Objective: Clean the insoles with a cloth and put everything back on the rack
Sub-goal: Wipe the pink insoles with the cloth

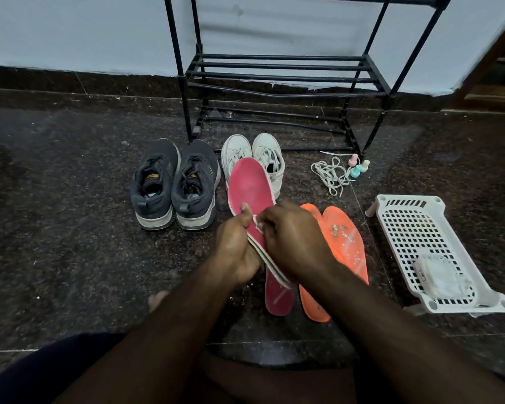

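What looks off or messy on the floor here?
The orange insoles on the floor carry whitish flecks and smears, so they look uncleaned. Loose white laces lie tangled by the rack foot, out of any shoe. The white basket sits askew on the floor. The rack shelves hold nothing.

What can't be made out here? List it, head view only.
- Cloth: only a white scrap shows; the right hand covers the rest.
- Second pink insole on the floor: its upper part is behind the held pink insole and both hands.
- Rack: its top is cut off by the upper edge.
- Packet in the white basket: label too small.
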Tool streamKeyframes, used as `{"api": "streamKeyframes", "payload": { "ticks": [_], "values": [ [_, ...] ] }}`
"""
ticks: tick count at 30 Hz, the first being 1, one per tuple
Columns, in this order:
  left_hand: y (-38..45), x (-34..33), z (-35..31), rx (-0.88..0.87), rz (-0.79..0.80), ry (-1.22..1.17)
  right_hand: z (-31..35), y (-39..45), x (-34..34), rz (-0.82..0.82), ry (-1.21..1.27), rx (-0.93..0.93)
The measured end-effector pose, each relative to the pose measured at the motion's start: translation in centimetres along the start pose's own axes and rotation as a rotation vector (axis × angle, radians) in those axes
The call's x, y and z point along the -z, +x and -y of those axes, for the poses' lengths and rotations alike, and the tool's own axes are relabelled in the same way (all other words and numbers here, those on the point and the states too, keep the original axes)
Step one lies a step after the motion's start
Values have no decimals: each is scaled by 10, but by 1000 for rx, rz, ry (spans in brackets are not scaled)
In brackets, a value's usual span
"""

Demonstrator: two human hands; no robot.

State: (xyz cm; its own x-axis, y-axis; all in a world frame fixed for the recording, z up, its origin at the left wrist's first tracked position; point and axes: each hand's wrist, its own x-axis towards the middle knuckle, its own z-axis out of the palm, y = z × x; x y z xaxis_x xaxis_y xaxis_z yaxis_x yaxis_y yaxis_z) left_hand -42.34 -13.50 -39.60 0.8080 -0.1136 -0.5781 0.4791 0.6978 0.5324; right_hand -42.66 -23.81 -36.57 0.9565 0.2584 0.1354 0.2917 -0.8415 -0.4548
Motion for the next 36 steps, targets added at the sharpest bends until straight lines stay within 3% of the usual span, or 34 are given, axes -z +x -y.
{"api": "streamKeyframes", "payload": {
  "ticks": [3, 6, 10, 14, 17, 22, 25, 28, 30, 36],
  "values": [
    [-1, -1, -2, 2, 5, 31, 1, -5, 2, 146, -47, 47],
    [-2, 0, -9, 10, 26, 64, -6, -7, 15, 309, 202, -36],
    [-4, 3, -15, 37, 97, 29, -27, 1, 22, 64, 386, -127],
    [-8, 1, -17, 91, 177, 49, -31, -4, 15, 145, 620, -193],
    [-6, 1, -16, 73, 229, 37, -31, -3, 9, 31, 661, -218],
    [-9, 3, -5, 80, 296, 24, -31, 1, 4, -98, 658, -251],
    [-10, 3, 2, 94, 306, -43, -30, 0, -2, -152, 524, -154],
    [-10, 2, 0, 94, 293, -73, -31, 0, -2, -112, 418, -86],
    [-10, 3, -3, 99, 273, -63, -32, 1, 0, -50, 480, -124],
    [-10, 0, -3, 166, 267, -57, -27, 0, 5, -102, 378, -36]
  ]
}}
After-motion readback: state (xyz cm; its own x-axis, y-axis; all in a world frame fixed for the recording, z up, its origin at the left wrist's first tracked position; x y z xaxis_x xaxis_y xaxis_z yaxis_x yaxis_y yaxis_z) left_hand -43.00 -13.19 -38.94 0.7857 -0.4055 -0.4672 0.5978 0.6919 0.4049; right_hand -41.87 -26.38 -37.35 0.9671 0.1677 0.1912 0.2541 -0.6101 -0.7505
